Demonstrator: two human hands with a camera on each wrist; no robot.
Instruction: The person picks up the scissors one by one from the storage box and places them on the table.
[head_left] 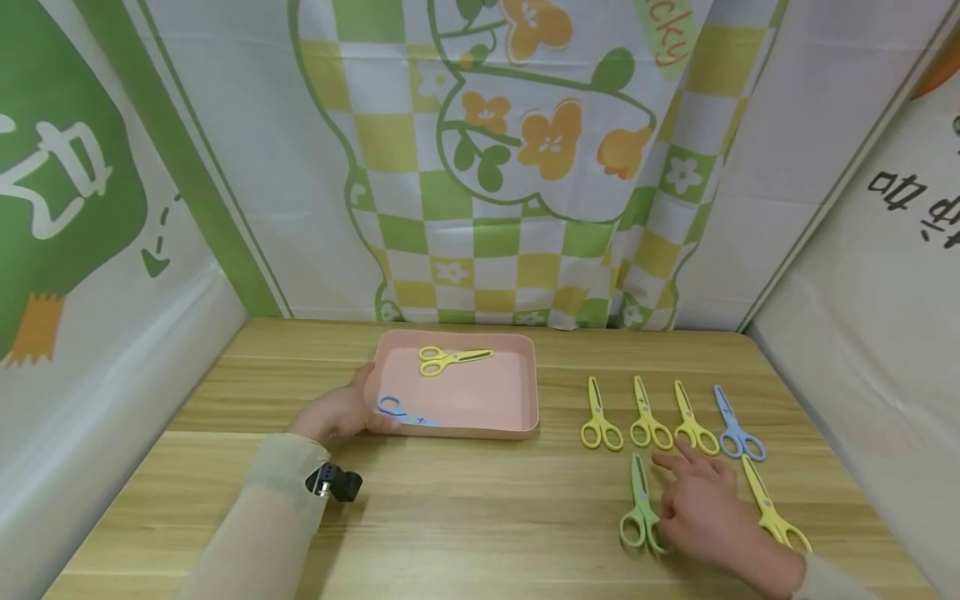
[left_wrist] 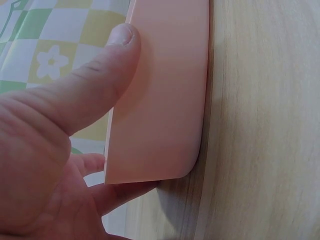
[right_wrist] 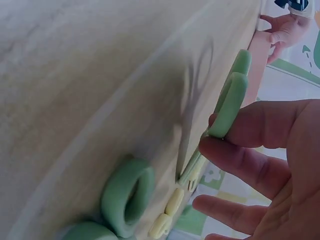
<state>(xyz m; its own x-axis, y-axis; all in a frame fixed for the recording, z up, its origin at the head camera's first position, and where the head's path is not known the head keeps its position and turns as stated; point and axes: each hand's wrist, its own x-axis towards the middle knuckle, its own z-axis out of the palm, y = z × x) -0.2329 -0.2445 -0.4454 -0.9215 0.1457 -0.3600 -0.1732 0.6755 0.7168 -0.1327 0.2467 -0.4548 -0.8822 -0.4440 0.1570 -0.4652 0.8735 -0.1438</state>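
My left hand (head_left: 345, 410) grips the near left corner of a pink tray (head_left: 480, 431). Its thumb (left_wrist: 107, 75) lies against the outside wall, with the other fingers round the side. Inside the tray are yellow scissors (head_left: 442, 359) and blue scissors (head_left: 401, 411), the latter along the front wall. At the right, my right hand (head_left: 708, 508) pinches a handle loop of green scissors (head_left: 639, 500) between thumb and finger. The right wrist view shows that loop (right_wrist: 232, 107) tilted up off the table. Another pair of green scissors (right_wrist: 127, 197) appears beneath the hand, hidden in the head view.
Behind the right hand stands a row of yellow scissors (head_left: 596, 417), more yellow scissors (head_left: 642, 412), a third yellow pair (head_left: 693, 421) and blue scissors (head_left: 738, 425). Further yellow scissors (head_left: 772, 508) lie right of the hand. A patterned curtain (head_left: 495, 250) hangs behind the wooden table (head_left: 450, 517).
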